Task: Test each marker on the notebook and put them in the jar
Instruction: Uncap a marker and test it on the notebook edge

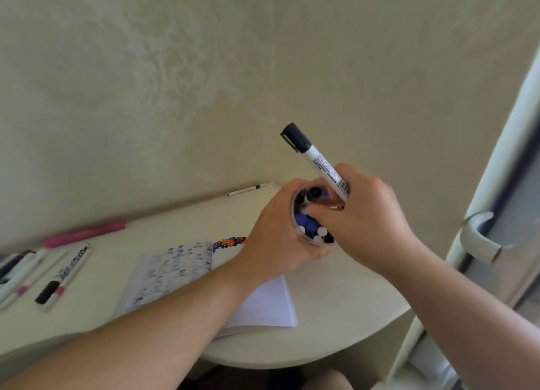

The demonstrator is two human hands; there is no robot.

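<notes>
Right hand (361,214) grips black-capped marker (315,161), cap up, lower end at mouth of jar (301,234). Left hand (280,229) wrapped around jar, holding it tilted toward viewer above surface (336,310). Jar near full: blue, white, black marker ends packed inside. Open notebook (175,267) under left forearm, left page covered in test scribbles. Judged well along; remaining: several markers (62,275) on surface far left, pink marker (84,233) by wall, thin pen (247,190) beyond notebook.
</notes>
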